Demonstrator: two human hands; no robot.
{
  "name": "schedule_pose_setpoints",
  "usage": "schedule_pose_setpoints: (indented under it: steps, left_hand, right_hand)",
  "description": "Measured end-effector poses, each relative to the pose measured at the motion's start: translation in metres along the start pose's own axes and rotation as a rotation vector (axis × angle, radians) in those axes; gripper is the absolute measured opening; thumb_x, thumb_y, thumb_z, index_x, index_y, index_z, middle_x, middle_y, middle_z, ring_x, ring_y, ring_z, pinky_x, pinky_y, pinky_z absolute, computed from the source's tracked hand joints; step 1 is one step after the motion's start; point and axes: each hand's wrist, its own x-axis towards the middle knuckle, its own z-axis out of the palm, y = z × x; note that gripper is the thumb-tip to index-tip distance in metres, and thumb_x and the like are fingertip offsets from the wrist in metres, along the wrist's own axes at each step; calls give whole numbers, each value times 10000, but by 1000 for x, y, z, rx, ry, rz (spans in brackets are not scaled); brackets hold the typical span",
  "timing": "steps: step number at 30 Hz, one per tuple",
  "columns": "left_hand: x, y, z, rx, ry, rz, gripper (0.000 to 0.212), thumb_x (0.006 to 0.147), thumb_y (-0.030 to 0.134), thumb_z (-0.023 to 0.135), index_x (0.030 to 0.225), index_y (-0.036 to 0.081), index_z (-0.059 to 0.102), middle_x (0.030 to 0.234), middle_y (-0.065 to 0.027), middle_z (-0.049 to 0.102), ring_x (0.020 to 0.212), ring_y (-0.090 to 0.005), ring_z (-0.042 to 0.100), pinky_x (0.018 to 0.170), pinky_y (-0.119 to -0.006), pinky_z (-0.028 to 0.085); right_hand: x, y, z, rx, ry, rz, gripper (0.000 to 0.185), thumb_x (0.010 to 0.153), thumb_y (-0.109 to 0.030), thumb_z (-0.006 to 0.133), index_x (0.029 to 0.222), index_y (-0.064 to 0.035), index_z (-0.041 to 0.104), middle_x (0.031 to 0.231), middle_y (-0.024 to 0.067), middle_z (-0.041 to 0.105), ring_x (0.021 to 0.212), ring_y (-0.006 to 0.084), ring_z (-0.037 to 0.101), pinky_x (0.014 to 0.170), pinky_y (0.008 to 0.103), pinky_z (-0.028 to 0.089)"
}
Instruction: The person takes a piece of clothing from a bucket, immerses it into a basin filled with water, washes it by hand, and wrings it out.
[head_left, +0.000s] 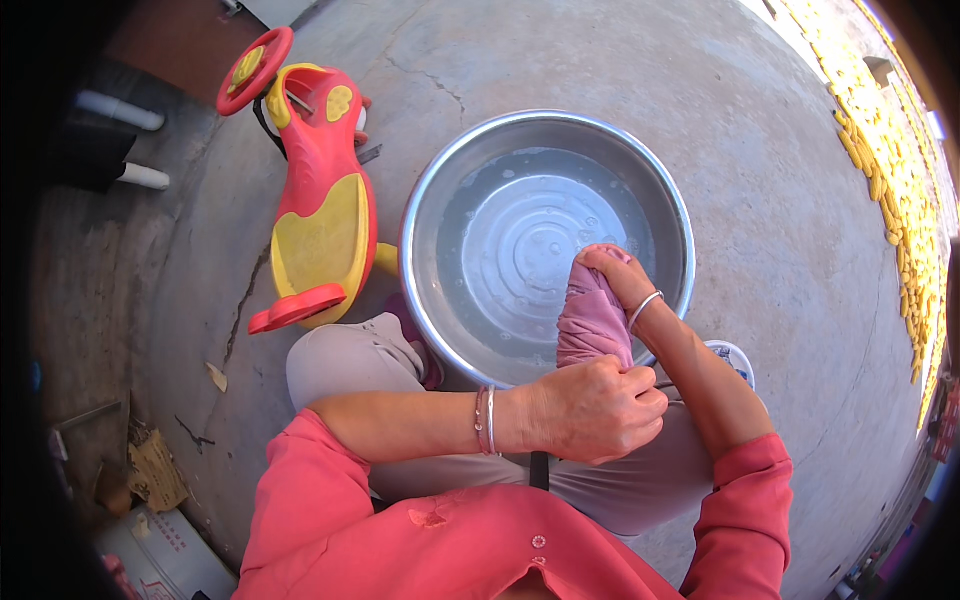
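A pink cloth, bunched into a thick twisted roll, stretches between my two hands over the near right side of a metal basin. My right hand grips its far end above the water, which looks slightly cloudy and has some bubbles. Closer to my lap, my left hand is a fist around the near end, so that end is hidden. Both wrists wear a silver-coloured bangle. The basin stands on the floor just beyond my knees.
Left of the basin stands a red and yellow ride-on toy car. A small white container is partly hidden behind my right forearm. Many yellow corn cobs lie along the right. Cracked concrete forms the floor; a box sits lower left.
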Motion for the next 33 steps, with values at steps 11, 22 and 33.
schedule_pose_setpoints:
  steps: [11, 22, 33]
  left_hand:
    - [-2, 1, -3, 10, -33, -6, 148, 649, 233, 632, 661, 109, 552, 700, 4, 472, 688, -145, 493, 479, -263, 375]
    - [-2, -6, -16, -33, 58, -88, 201, 668, 249, 676, 706, 95, 554, 728, -3, 468, 691, -156, 486, 512, -274, 391]
    - [-2, -43, -44, -181, 352, -532, 139, 709, 173, 633, 730, 49, 574, 713, -88, 528, 640, -258, 550, 544, -373, 455]
  right_hand:
    - [-3, -3, 1, 0, 4, -14, 177, 751, -172, 693, 884, -67, 641, 819, 29, 622, 722, 128, 588, 674, 270, 505]
    - [-1, -9, -8, 63, 8, -91, 179, 787, -160, 652, 926, -51, 620, 857, 16, 612, 777, 115, 571, 695, 253, 478]
    - [-16, -18, -14, 296, 89, 54, 190, 843, -271, 586, 864, -83, 602, 792, 55, 600, 693, 181, 600, 619, 328, 512]
